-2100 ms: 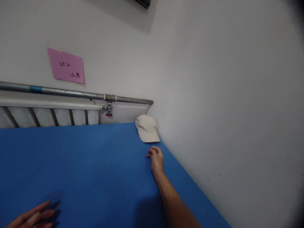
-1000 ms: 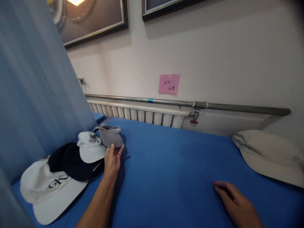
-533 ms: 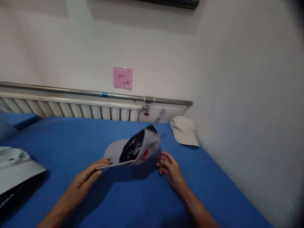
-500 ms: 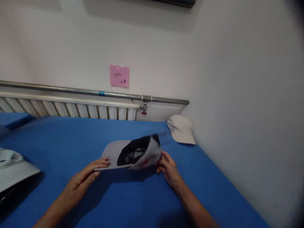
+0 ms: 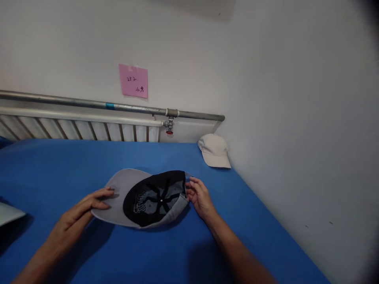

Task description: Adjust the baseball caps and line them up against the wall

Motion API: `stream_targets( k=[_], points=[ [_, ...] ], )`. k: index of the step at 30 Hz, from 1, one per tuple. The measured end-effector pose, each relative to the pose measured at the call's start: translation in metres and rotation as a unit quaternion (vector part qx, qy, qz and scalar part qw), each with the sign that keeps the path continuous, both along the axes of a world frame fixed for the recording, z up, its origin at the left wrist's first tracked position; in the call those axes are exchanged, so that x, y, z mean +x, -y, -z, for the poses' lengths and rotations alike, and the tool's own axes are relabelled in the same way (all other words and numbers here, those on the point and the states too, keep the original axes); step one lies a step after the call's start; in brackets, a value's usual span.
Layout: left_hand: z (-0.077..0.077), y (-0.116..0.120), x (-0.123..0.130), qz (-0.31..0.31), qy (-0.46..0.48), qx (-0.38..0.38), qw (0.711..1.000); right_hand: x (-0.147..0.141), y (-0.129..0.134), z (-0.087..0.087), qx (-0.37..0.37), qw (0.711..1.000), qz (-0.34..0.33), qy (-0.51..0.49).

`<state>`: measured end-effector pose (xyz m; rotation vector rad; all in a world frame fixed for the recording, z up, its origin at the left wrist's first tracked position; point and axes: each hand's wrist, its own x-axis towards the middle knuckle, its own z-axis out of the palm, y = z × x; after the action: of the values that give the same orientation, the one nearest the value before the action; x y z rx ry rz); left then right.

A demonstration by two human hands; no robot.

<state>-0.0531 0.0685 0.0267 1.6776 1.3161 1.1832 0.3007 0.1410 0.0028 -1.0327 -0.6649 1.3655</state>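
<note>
A grey baseball cap (image 5: 174,209) lies tipped over, its dark inside with seams and backward-showing stitching facing me. Its brim points left, and my left hand (image 5: 85,207) grips the brim's edge, fingers on top and thumb hidden below. On the right, my right hand (image 5: 199,197) holds the back of the cap by the opening at the strap, its fingers curled there. The cap is over the blue surface (image 5: 142,256) with a shadow under it; whether it touches the surface I cannot tell.
A cream cap (image 5: 214,152) sits at the back right corner by the wall. Part of a pale object (image 5: 10,213) shows at the left edge. Behind the surface run a radiator (image 5: 79,128) and a metal pipe (image 5: 136,108) with a valve (image 5: 169,128). A pink note (image 5: 133,81) is on the wall.
The grey cap has turned so its inside faces me more fully. The view has shifted, so less of the pale object at the left shows. Both hands remain on the cap.
</note>
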Motion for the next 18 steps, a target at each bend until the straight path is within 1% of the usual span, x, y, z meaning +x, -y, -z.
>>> stream_targets(
  k=[5,7,10,13,16,18],
  points=[
    [-0.009,-0.001,-0.007,-0.052,0.036,-0.073,0.995,-0.002,0.001,0.002,0.006,1.000,0.012,0.014],
    [-0.010,-0.001,-0.004,-0.076,0.080,-0.080,0.991,-0.001,0.003,0.000,0.010,1.000,0.003,0.008],
    [-0.006,-0.001,0.002,-0.109,0.173,-0.067,0.977,-0.001,0.007,-0.006,0.004,0.999,-0.037,-0.012],
    [-0.001,-0.005,0.005,-0.134,0.217,-0.091,0.963,-0.001,0.012,-0.011,-0.020,0.995,-0.086,-0.038],
    [-0.001,-0.011,0.001,-0.177,0.205,-0.129,0.954,-0.004,0.016,-0.013,-0.038,0.991,-0.110,-0.061],
    [-0.005,-0.013,-0.003,-0.229,0.142,-0.134,0.954,-0.007,0.018,-0.013,-0.039,0.990,-0.111,-0.072]
  ],
)
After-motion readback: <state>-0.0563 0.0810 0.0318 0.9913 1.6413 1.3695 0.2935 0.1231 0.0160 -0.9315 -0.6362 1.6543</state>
